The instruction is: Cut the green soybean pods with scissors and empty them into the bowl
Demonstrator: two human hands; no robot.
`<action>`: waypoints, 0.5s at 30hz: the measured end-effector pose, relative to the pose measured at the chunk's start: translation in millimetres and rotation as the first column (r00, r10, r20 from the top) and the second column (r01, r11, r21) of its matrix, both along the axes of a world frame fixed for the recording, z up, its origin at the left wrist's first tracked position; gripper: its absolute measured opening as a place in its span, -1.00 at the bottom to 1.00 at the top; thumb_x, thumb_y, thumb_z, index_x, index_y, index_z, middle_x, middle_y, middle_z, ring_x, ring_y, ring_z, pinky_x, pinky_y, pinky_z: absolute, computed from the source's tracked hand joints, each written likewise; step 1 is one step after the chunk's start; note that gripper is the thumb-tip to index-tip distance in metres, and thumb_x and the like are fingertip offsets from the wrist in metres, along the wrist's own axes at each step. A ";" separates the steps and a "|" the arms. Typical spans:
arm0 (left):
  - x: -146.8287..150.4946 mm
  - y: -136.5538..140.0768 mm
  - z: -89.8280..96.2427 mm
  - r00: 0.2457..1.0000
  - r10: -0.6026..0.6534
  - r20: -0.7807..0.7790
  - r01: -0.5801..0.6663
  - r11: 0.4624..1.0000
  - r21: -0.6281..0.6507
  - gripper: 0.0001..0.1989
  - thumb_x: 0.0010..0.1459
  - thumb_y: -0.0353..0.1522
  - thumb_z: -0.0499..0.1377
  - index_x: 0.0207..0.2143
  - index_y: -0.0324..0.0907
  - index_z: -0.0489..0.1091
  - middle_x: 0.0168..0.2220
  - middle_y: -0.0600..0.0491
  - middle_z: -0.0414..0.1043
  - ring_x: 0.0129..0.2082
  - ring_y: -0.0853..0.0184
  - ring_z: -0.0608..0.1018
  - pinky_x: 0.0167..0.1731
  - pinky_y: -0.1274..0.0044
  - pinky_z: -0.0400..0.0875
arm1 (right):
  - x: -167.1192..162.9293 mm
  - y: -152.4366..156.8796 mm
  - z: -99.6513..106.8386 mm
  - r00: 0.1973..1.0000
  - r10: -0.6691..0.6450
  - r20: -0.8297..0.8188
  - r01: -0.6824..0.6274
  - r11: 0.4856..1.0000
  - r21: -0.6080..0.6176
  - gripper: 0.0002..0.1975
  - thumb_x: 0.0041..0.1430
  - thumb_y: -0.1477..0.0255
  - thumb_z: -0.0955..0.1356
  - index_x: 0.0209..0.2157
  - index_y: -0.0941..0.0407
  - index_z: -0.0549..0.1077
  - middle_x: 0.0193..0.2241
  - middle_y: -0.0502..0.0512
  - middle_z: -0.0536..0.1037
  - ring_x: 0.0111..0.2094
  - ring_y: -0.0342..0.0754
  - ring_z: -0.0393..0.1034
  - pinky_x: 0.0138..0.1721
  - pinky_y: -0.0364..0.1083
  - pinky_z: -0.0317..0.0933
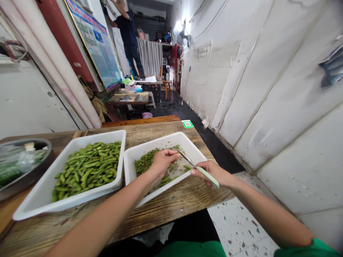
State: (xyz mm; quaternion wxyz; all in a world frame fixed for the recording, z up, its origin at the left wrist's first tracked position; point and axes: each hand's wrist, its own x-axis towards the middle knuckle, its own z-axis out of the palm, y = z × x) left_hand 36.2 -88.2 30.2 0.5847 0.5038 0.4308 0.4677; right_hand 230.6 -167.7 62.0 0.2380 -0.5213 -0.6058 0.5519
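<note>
My right hand (214, 171) is closed round the pale green handle of a pair of scissors (206, 175). The metal blades point up and left, their tips at the fingertips of my left hand (162, 162). Those left fingers are pinched together; what lies between them is too small to make out. Both hands are over the right white tray (197, 147), which holds green pods (144, 160) and small green clippings, partly hidden by my left hand and forearm. To the left, another white tray (71, 142) contains a heap of green edamame pods (93, 166).
Both trays stand on a wooden table (160, 210). A dark basin (48, 151) with bagged greens sits at its left end. A white wall (241, 89) runs along the right. Farther back, a person (131, 39) stands raised beside a cluttered low table (128, 98).
</note>
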 end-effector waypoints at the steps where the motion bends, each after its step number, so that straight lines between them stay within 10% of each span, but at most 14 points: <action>1: 0.4 -0.9 1.6 1.000 0.001 -0.018 -0.001 1.000 0.001 -0.73 -0.30 -0.31 0.36 -0.51 -0.28 0.44 -0.60 0.10 0.40 -0.62 0.49 0.35 -0.53 0.59 0.24 | -0.5 0.5 -0.6 1.000 -0.007 0.014 0.007 1.000 0.002 -0.61 -0.07 0.10 0.38 -0.49 0.14 0.29 -0.80 -0.19 0.15 -0.82 -0.28 0.06 -0.85 -0.28 0.02; 10: -52.0 -1.4 48.4 0.879 0.170 -0.445 -0.004 0.937 0.350 -0.78 -0.12 -0.26 0.23 -0.43 -0.23 0.42 -0.47 0.04 0.45 -0.47 0.36 0.43 -0.39 0.54 0.30 | 8.8 1.6 -1.9 0.999 -0.013 0.031 0.013 1.000 -0.009 -0.61 -0.05 0.09 0.36 -0.44 0.15 0.31 -0.78 -0.19 0.15 -0.81 -0.27 0.08 -0.83 -0.27 0.03; 12: -92.0 -0.8 62.2 0.647 0.373 -0.665 0.032 0.858 0.513 -0.80 -0.02 -0.31 0.13 -0.34 -0.21 0.44 -0.38 0.01 0.46 -0.37 0.30 0.45 -0.28 0.50 0.29 | 16.8 1.7 -4.6 0.999 0.019 -0.029 -0.020 0.999 -0.025 -0.61 -0.04 0.10 0.36 -0.39 0.15 0.30 -0.75 -0.18 0.17 -0.78 -0.28 0.08 -0.79 -0.27 0.07; 15: -146.7 -0.1 76.2 0.007 0.612 -0.790 0.062 0.789 0.612 -0.71 0.08 -0.41 -0.04 -0.26 -0.27 0.43 -0.17 -0.12 0.39 -0.11 0.07 0.34 -0.11 0.24 0.16 | 26.4 0.7 -4.2 0.991 0.109 -0.076 -0.111 0.994 -0.025 -0.59 -0.02 0.10 0.35 -0.32 0.16 0.30 -0.64 -0.12 0.24 -0.68 -0.28 0.14 -0.69 -0.26 0.14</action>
